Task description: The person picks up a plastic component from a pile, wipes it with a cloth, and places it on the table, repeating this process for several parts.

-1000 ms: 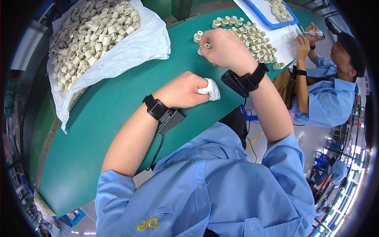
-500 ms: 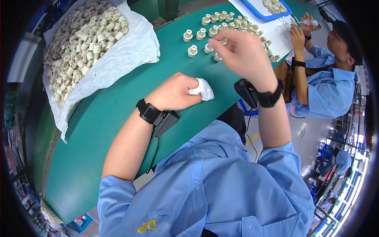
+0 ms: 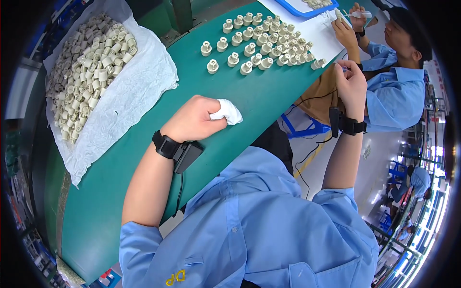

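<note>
White cloth: we see the white cloth bunched in the fist over the tabletop, between the fittings and the front edge.
Cloth's direction: its loose end points right, the long axis running roughly left to right, dipping slightly at the free end.
Left hand: our left hand is curled narrow around the cloth, knuckles upward.
Standing fittings: we find the cream fittings upright, wide base down, narrow neck up, each long axis vertical; loosely spaced at left, crowded at right.
Right hand: our right hand is raised, well apart from the cloth, fingers bent inward; we cannot tell whether they hold anything.
Room and edge: we have a green stretch between cloth and fittings; the front edge runs diagonally from lower left to upper right, and the right hand appears outside it.
Left side: we see a heap of fittings lying every which way on a white sheet.
Far right: white paper and a blue-rimmed tray lie near a seated co-worker.
</note>
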Tool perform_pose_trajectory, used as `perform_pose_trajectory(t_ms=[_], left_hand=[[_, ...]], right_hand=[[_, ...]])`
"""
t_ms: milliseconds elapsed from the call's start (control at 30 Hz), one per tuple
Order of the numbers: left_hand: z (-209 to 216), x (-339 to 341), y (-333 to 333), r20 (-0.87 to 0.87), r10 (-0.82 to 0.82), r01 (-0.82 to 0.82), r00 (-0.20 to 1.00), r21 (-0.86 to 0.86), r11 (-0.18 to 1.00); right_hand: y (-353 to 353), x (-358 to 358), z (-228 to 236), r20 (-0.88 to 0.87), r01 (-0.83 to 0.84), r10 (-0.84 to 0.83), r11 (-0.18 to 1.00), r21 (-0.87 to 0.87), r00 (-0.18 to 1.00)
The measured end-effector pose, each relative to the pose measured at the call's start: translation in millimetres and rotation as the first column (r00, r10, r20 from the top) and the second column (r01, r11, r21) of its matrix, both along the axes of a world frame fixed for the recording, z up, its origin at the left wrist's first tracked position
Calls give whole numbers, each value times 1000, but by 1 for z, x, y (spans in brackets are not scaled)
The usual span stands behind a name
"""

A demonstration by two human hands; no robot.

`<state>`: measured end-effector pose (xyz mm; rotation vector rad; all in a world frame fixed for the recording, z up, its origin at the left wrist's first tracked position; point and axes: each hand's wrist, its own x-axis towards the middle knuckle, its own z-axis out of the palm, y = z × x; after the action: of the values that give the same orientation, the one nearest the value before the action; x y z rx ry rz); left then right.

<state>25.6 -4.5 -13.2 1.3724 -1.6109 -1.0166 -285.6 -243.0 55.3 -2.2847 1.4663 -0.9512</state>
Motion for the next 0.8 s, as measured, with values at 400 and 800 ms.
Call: perform_pose_trajectory(t_ms=[400,800], left_hand=[[-14,1,0,6,30,-30,1000,-50,998],[-15,-1,0,2,26,-26,1000,-29,999]], right_hand=[[-25,17,-29,318,-120,-196,649,752,928],[41,34,-14,623,-550,-80,392,738,778]])
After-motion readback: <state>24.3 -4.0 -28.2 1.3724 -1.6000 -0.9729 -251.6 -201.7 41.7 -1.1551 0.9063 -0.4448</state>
